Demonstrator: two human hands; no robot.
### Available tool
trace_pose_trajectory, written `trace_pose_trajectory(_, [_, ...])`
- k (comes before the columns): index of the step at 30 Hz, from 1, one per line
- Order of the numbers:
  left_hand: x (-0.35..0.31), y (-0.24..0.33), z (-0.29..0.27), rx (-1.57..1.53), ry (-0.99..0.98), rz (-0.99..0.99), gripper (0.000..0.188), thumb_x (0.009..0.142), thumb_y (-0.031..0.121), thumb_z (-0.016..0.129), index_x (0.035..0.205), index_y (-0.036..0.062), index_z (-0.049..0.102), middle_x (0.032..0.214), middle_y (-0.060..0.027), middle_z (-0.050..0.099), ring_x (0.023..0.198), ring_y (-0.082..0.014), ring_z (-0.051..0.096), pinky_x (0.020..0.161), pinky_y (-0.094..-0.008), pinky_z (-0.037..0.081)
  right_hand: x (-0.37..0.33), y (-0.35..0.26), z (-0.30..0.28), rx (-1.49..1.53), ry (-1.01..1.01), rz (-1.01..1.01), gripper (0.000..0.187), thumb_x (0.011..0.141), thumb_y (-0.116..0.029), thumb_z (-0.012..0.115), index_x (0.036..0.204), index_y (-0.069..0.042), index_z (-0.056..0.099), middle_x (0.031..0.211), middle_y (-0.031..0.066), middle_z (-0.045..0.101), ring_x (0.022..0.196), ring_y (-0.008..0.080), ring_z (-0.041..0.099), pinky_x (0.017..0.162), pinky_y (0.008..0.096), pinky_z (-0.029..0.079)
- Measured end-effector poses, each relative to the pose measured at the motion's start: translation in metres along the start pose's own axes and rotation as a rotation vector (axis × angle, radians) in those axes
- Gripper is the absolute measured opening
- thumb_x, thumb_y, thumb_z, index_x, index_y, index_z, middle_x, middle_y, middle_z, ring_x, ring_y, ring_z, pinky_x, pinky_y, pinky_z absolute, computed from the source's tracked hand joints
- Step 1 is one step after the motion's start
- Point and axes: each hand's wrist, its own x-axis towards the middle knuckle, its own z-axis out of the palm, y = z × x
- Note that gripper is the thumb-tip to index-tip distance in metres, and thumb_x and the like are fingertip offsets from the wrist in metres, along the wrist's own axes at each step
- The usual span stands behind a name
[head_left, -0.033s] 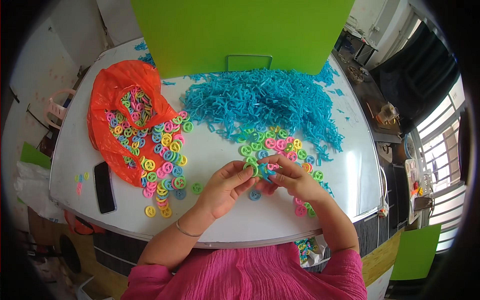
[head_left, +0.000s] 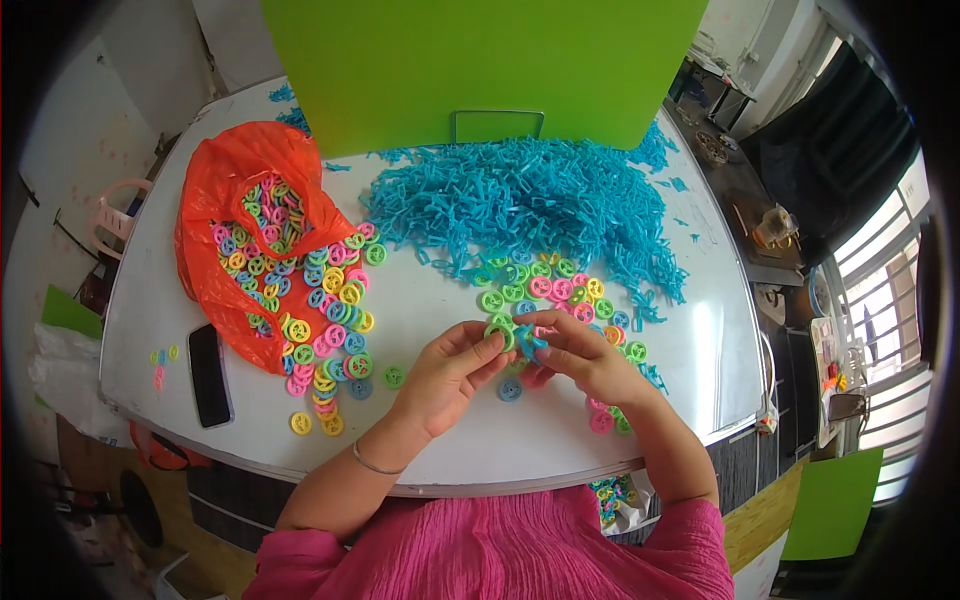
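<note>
Over the near middle of the table, my left hand [head_left: 445, 380] pinches a light green plastic wheel [head_left: 501, 330] between thumb and fingers. Close beside it, my right hand [head_left: 592, 368] grips small blue plastic pieces [head_left: 529, 343]; their exact number is hidden by my fingers. Beyond my hands lie loose wheels [head_left: 541, 287] in green, pink, yellow and blue. A large heap of slim blue plastic pieces [head_left: 520, 200] rises behind them. A single blue wheel [head_left: 510, 390] rests just below my hands, and a green wheel [head_left: 394, 377] lies left of my left hand.
An orange-red plastic bag [head_left: 215, 180] at the left spills many coloured wheels onto the white table [head_left: 450, 455]. A dark phone [head_left: 209, 375] lies near the left edge. A tall green panel [head_left: 480, 70] stands behind the heap. Below the table's front edge is a bag of coloured pieces [head_left: 612, 495].
The fingers of my right hand and the blue pieces have shifted very slightly beside the green wheel. Everything else looks the same.
</note>
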Motion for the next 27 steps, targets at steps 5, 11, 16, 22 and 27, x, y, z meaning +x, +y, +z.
trace_pose_trajectory(5, [-0.001,-0.006,0.002,0.417,0.045,0.175,0.018,0.092,0.008,0.064,0.109,0.0027,0.060,0.100,-0.0055,0.066,0.093,-0.0157,0.066,0.084,-0.0249,0.054,-0.002,-0.001,0.016,0.016,0.230,-0.222,0.048,0.090,-0.006,0.064,0.135,-0.007,0.047,0.118,0.0107,0.063,0.105,0.0238,0.062,0.094,0.0378,0.047])
trace_pose_trajectory(11, [-0.005,-0.002,0.013,0.392,0.046,0.129,0.018,0.095,0.018,0.062,0.107,0.0045,0.060,0.096,-0.0039,0.066,0.088,-0.0130,0.065,0.076,-0.0250,0.053,-0.006,0.011,0.000,-0.662,0.230,-0.294,0.024,0.092,-0.013,0.065,0.114,-0.003,0.063,0.113,0.0095,0.064,0.100,0.0188,0.063,0.088,0.0338,0.049])
trace_pose_trajectory(16, [-0.006,-0.003,0.011,0.400,0.067,0.058,0.025,0.099,0.033,0.054,0.101,0.0085,0.060,0.088,-0.0019,0.066,0.076,-0.0091,0.061,0.063,-0.0234,0.046,-0.007,0.004,0.009,-0.125,0.141,-0.113,0.021,0.097,-0.014,0.058,0.113,0.000,0.058,0.102,0.0055,0.063,0.092,0.0136,0.062,0.081,0.0284,0.049])
trace_pose_trajectory(22, [-0.012,-0.009,0.018,0.396,0.067,-0.023,0.028,0.100,0.037,0.051,0.099,0.0110,0.061,0.075,-0.0001,0.062,0.065,-0.0078,0.058,0.058,-0.0222,0.043,-0.001,0.012,0.025,0.065,0.149,-0.224,0.017,0.095,-0.012,0.061,0.103,-0.004,0.049,0.092,0.0040,0.060,0.087,0.0124,0.062,0.076,0.0275,0.050])
trace_pose_trajectory(27, [-0.014,-0.015,0.023,0.369,0.154,0.037,0.031,0.100,0.037,0.053,0.088,0.0095,0.061,0.065,0.0025,0.054,0.056,-0.0058,0.052,0.052,-0.0211,0.040,0.003,0.031,0.019,-0.013,0.179,-0.227,0.018,0.091,-0.008,0.065,0.098,-0.003,0.050,0.092,0.0060,0.061,0.086,0.0135,0.064,0.073,0.0270,0.052])
